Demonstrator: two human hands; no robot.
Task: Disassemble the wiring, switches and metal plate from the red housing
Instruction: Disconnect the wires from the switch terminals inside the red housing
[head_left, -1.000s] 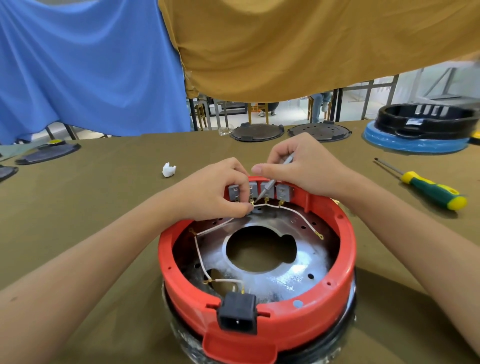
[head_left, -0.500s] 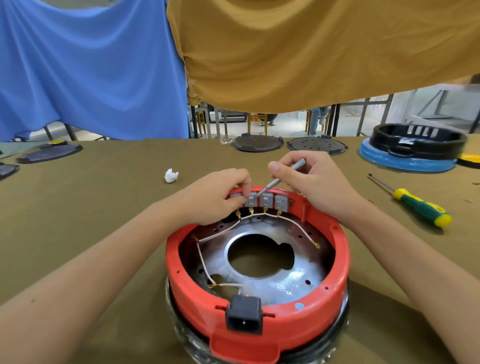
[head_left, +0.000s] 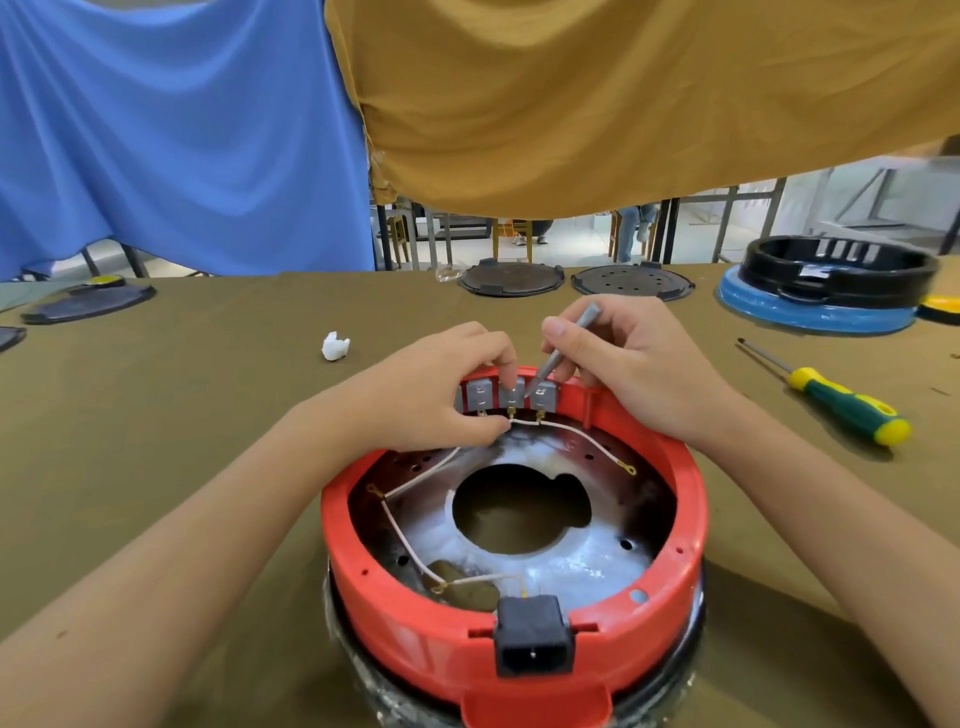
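The red housing (head_left: 514, 613) sits in the lower middle of the frame on an olive-covered table (head_left: 182, 415), open side up, with the shiny metal plate (head_left: 571, 561) lying inside it and a black power socket (head_left: 534, 644) clipped into its near wall. Along the far rim, at the centre of the frame, stands a row of grey switches (head_left: 511, 396), their brass terminals joined to thin white wiring (head_left: 410, 540) that loops round the inside of the ring. The left hand (head_left: 431, 395) is curled over the rim, fingertips pinching at the middle switch and the wire just below it; the right hand (head_left: 628, 364) grips a slim grey tool (head_left: 566, 345) like a pen, its tip set between two switches. The wire looks limp and light — likely to tear at its crimped lugs if pulled by the strand, so the brass terminal is probably the place to hold. The switches look small, rigid and smooth, best pinched by their flat sides while the tool levers them free. The plate is probably stiff, thin and sharp-edged, easiest lifted through its central hole. A green-and-yellow screwdriver (head_left: 836, 402) lies at the right of the frame, a white scrap (head_left: 335, 346) to the left of the hands.
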